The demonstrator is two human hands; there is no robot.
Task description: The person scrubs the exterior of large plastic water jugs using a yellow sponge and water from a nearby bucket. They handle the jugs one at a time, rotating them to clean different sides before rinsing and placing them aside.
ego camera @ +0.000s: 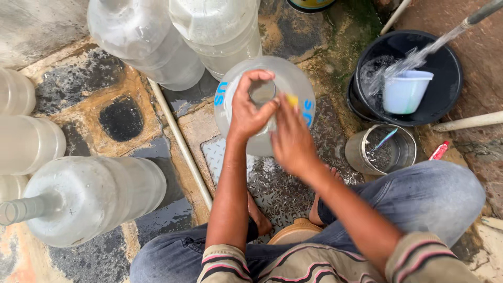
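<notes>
Both hands meet on an upright water jug [293, 78] — the left hand [247, 107] grips its open neck, the right hand [291, 137], blurred, presses a yellow sponge [292, 99] beside it. Right of the hands, water pours into a black basin [445, 94] holding a white cup [404, 90] — a metal pot [381, 149] stands nearer. More jugs [94, 196] lie left.
</notes>
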